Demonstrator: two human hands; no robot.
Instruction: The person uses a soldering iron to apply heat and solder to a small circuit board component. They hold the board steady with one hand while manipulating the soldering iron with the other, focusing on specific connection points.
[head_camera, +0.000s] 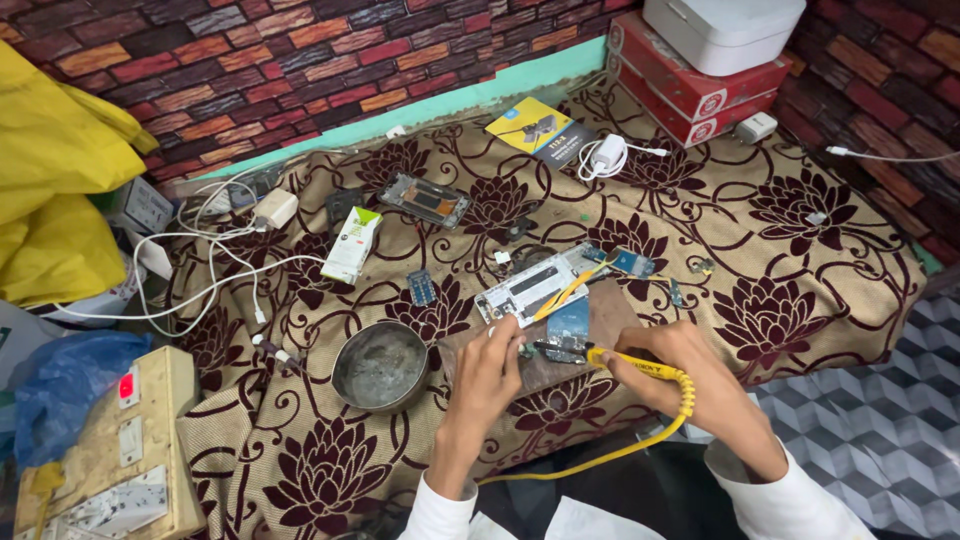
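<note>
My right hand (690, 375) grips a yellow-handled soldering iron (620, 362) whose dark tip points left onto a small blue circuit board (568, 326). The board lies on a brown wooden block (610, 310). My left hand (492, 368) rests at the block's left edge, fingertips pinching something small beside the board; what it is cannot be made out. Just behind lies an opened phone frame (528, 285) with yellow flex cable and another blue board (628, 263). The iron's yellow cord (600, 455) runs down toward my lap.
A round metal bowl (380, 365) sits left of my left hand. A white packet (352, 245), a phone screen part (425, 200), chargers with white cables (608, 155), red boxes (690, 95), a switchboard (125, 450) and yellow cloth (50, 170) surround the floral-covered table (800, 260).
</note>
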